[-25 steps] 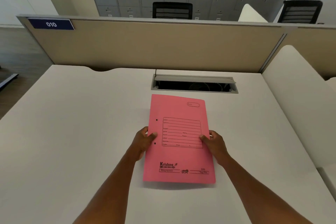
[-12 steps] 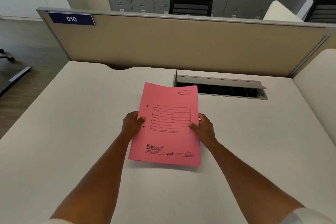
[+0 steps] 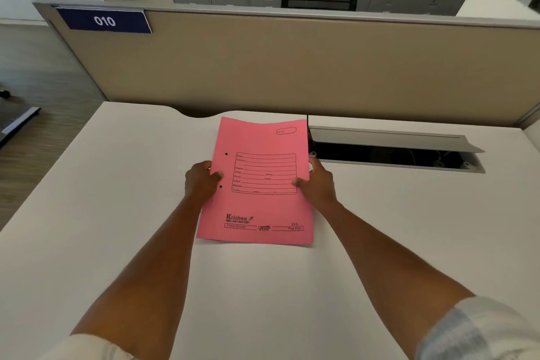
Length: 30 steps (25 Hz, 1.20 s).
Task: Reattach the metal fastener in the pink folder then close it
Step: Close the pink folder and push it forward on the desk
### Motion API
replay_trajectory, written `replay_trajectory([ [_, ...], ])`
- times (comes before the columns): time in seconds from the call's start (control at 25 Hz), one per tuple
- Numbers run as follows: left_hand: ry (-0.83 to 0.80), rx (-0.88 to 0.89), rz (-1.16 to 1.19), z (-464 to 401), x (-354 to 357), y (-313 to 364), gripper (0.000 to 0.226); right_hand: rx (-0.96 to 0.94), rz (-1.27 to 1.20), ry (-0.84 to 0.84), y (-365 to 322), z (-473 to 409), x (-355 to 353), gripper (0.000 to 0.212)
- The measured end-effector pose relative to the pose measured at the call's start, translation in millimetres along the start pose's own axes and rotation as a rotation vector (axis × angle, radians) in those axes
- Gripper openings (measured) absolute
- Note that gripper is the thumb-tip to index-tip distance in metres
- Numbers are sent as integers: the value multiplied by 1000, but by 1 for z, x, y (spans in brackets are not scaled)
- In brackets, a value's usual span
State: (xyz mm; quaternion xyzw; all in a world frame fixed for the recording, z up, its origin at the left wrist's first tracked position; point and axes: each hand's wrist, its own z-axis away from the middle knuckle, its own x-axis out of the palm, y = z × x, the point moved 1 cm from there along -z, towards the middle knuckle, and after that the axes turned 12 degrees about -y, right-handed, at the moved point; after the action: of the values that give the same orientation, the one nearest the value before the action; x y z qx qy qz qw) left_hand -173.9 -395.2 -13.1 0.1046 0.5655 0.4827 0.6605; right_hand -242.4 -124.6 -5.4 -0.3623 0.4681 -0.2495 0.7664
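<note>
Pink folder [image 3: 257, 181]: closed, lifted near counter [image 3: 117, 184] far edge, likely for opening. Left hand [image 3: 201, 181] and right hand [image 3: 317, 184] fingers pinch opposite side edges. Fastener unseen.

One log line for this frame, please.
folder: closed, held over desk | left hand: grips left edge | right hand: grips right edge | fastener: not visible

White desk [image 3: 117, 199] bears the closed pink folder [image 3: 257, 204].
</note>
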Motion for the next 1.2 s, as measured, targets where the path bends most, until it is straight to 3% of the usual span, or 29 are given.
replay_trajectory([
  [0.52,25,44,-92,-32,5,7,22,68,202,143,4,-37,10,37],
  [1.0,89,16,-300,-19,17,24,35,84,388,160,6,-32,12,63],
  [1.2,110,134,-464,-5,31,27,47,36,461,160,3,-17,12,57],
])
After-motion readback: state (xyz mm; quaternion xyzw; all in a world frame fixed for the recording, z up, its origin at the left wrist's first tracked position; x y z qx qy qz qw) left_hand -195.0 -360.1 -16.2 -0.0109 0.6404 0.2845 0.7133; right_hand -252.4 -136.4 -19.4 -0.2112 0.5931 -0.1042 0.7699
